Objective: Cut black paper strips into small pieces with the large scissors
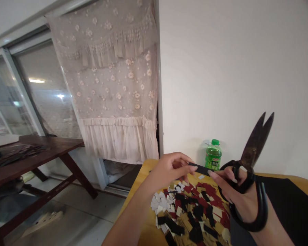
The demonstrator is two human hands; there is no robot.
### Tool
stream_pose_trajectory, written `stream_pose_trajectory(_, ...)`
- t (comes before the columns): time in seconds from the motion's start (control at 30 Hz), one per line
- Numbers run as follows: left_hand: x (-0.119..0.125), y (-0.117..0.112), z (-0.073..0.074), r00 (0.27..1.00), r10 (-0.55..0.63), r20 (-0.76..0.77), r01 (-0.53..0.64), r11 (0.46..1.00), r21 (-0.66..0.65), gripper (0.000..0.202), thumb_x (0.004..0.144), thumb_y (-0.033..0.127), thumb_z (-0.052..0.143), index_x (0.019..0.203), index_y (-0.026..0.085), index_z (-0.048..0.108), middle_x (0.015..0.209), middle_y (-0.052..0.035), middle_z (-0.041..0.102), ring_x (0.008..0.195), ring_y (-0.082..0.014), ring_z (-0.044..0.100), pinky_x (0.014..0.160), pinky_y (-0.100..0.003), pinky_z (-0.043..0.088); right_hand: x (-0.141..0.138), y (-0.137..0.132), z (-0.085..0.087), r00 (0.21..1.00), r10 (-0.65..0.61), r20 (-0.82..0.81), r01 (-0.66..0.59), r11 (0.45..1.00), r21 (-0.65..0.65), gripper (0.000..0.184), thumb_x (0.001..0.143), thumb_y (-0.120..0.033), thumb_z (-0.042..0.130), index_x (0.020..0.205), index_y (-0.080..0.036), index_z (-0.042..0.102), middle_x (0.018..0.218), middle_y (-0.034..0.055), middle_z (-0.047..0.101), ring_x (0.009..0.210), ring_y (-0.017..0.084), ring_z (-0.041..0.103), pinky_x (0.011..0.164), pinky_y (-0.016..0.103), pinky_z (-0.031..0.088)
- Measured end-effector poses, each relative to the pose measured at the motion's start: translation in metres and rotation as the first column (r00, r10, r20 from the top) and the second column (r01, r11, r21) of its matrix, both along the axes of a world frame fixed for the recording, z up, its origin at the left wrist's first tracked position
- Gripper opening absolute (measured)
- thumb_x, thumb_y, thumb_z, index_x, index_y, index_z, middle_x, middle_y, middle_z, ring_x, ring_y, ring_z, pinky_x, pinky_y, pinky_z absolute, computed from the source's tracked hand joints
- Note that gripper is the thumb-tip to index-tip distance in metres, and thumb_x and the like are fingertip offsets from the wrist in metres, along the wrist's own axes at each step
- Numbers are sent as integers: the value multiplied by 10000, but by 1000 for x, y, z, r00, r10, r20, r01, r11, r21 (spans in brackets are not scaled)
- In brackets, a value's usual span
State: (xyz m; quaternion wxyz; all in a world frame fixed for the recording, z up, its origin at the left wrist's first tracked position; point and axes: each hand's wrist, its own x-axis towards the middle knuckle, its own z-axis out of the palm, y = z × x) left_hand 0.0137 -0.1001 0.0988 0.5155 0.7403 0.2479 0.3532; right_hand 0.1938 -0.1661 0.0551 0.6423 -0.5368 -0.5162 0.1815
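Note:
A short black strip (202, 168), perhaps paper or card, is stretched between my two hands above the table. My left hand (175, 166) pinches its left end between thumb and fingers. At the other end, the thumb and fingertip of my right hand (237, 191) meet the strip. Black-handled scissors (254, 147) hang on that same hand, their dark blades pointing up and slightly parted. Below both hands lies a heap of small cut pieces (192, 215) in black, dark red, tan and white. A large black sheet (284, 196) lies at the right, partly behind my right forearm.
The yellow wooden table (143, 174) stands against a white wall (236, 68). A green-capped bottle (213, 155) is at its back edge. To the left are a lace curtain (118, 89) over a doorway and a dark red wooden table (64, 145) with dark material on it.

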Motion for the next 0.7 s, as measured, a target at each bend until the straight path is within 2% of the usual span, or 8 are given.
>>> stream_pose_trajectory(0.13,3,3,-3,996,-13,85,21,995,-95,339,703,445,674,742,115,605,706,-59,675,554,-106,628,556,-224,501,-2,1,0,1000,3,-16,-3,1000,22,447,630,-448,733,601,-229,344,541,-24,564,458,125,497,377,221,334)
stream_pose_trajectory(0.5,10,1,-7,996,36,77,-27,994,-111,392,720,506,631,708,115,603,669,-69,680,597,-143,660,591,-248,528,-6,4,0,993,-44,-112,48,998,32,506,610,-528,732,604,-228,325,561,-10,566,399,92,404,353,220,293)
stream_pose_trajectory(0.7,15,6,-14,996,51,72,-40,988,-152,418,703,531,633,676,116,582,630,-57,665,561,-133,647,575,-240,525,0,11,-5,996,-36,-87,36,999,-11,478,597,-489,751,609,-227,351,586,-8,595,385,84,382,362,230,307)
